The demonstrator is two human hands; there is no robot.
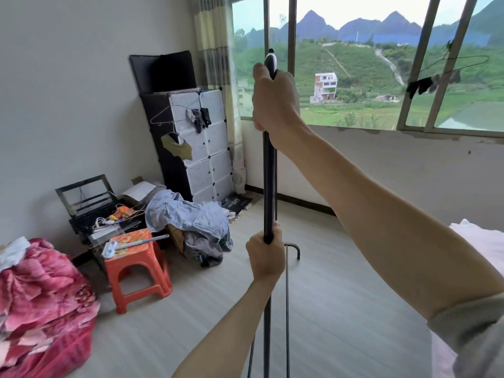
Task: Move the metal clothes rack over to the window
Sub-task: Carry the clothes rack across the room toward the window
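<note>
The metal clothes rack (270, 184) shows as a dark upright pole in the middle of the view, with thin lower rods and a curved foot (293, 246) near the floor. My right hand (274, 102) grips the pole near its capped top. My left hand (266, 255) grips the same pole lower down. The window (354, 64) fills the wall straight ahead, beyond the pole, with grey frames and a green hillside outside. The rack's bottom end runs out of view at the lower edge.
An orange plastic stool (137, 266) stands to the left, with a pile of clothes (191, 222) and a laptop (90, 203) behind it. A black-and-white cube cabinet (199, 143) fills the left corner by the curtain. A pink blanket (41, 301) lies lower left; a bed edge (482, 241) sits right.
</note>
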